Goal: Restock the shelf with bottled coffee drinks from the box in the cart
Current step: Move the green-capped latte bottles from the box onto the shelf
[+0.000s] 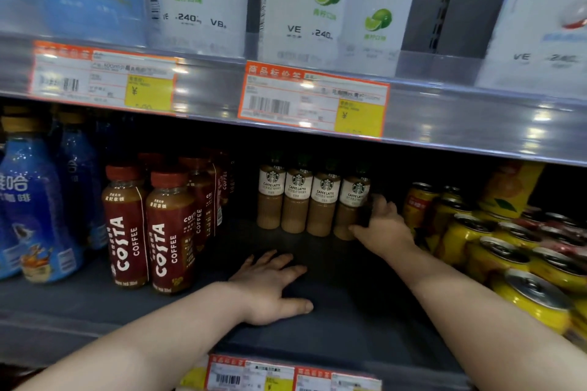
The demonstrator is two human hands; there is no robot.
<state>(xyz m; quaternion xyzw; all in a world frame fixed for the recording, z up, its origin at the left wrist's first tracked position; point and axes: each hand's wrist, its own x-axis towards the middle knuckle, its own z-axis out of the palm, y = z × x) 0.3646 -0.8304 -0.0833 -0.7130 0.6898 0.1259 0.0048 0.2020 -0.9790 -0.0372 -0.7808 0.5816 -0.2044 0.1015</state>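
deep on shelf (333, 267), right hand (382, 225) apparently gripping half-hidden latte bottle (351, 200); left hand (273, 289) flat, empty

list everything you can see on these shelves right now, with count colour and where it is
caffe latte bottles: four in a row, tan drink with white labels, back middle of the lower shelf
costa coffee bottles: two in front with more behind, dark red labels and red caps, left of the lattes
blue bottles: at least two, blue, far left of the lower shelf
cans: many, yellow with silver tops, right of the lower shelf, some lying tilted
lime cartons: several, white with green limes, upper shelf
price tags: two, orange and yellow, on the upper shelf edge; more on the lower edge
lower shelf: dark, bare in the middle front
left hand: flat on the lower shelf, holding nothing
right hand: grip on the rightmost latte bottle
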